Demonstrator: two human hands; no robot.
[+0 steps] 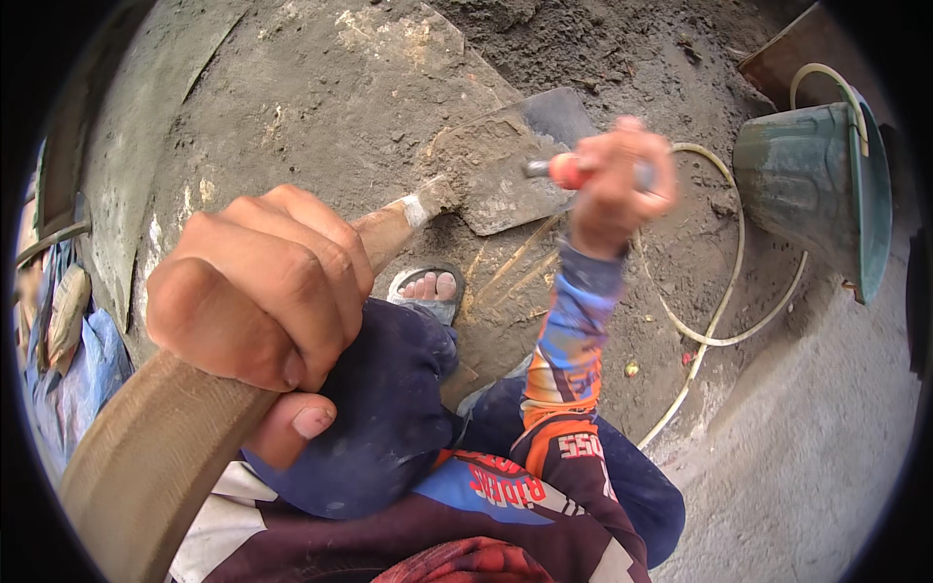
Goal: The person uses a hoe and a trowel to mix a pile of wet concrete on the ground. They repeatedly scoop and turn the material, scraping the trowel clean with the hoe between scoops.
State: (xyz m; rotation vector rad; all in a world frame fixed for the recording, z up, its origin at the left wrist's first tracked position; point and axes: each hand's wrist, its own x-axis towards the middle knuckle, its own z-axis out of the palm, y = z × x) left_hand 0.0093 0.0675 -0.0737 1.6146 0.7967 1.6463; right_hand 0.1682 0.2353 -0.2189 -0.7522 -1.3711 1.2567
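Observation:
My left hand (255,284) grips the wooden handle (168,437) of a shovel, which slants up and to the right. The flat metal shovel blade (503,208) lies on the wet, mortar-covered ground, coated with grey mix. A pale band wraps the shaft near the blade. My right hand (623,178), blurred, is above the blade's right side and closed around a hand tool with a red handle (567,171) and a short metal end. The blur hides what kind of tool it is.
A green plastic bucket (794,167) lies tipped at the right, near a pale hose (740,233) looped on the ground. Wet mortar (532,36) is heaped at the top. A sandalled foot (430,288) stands below the blade. Blue sheeting (102,357) lies far left.

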